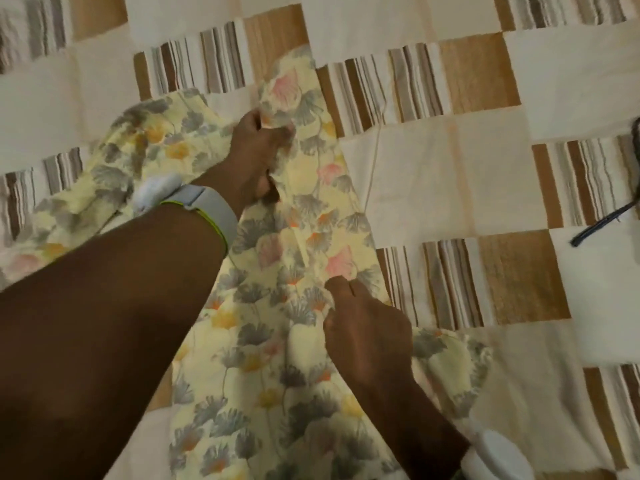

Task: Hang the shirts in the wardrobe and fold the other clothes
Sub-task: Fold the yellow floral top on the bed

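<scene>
one floral garment (277, 341) spread on bed (450, 161), left hand (258, 140) fingers pinching its far edge, right hand (367, 327) fingers gripping its middle, open bedspread at right

The garment (277, 306) lies spread on the bedspread (450, 168), a cord (602, 220) at its right edge.
</scene>
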Demonstrator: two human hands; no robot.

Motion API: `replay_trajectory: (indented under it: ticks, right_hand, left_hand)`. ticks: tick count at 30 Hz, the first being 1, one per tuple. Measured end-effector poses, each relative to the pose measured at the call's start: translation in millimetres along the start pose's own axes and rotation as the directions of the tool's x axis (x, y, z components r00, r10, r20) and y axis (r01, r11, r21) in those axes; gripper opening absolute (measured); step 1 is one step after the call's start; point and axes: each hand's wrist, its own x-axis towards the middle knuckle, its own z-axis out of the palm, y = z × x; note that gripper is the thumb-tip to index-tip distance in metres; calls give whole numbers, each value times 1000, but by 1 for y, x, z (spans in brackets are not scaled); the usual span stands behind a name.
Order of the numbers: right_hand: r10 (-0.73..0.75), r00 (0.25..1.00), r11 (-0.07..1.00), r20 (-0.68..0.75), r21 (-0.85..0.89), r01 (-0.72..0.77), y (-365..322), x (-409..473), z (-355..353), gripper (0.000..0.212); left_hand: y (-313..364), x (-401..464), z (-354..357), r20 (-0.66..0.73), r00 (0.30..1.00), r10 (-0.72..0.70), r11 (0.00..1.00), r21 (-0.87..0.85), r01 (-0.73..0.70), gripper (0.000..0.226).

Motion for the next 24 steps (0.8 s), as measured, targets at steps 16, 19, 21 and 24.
replay_trajectory:
  ticks: [16, 19, 21, 24]
  right_hand:
    - [145, 953, 988, 265, -92, -125, 90, -84, -62, 30]
    - [80, 936, 997, 344, -9, -82, 75, -96, -66, 24]
    - [-4, 946, 999, 325, 40, -9, 54, -112, -56, 28]
    - [-73, 925, 997, 374, 23, 69, 22, -133, -29, 33]
  left_hand:
    - [-91, -239, 31, 121, 927, 354, 681, 646, -345, 70]
    - [-108, -272, 28, -21, 1000, -2, 916, 400, 11, 78]
    - [-114, -282, 27, -53, 992, -116, 929, 349, 127, 75]
    - [-122, -290, 20, -99, 975, -197, 926, 308, 218, 67]
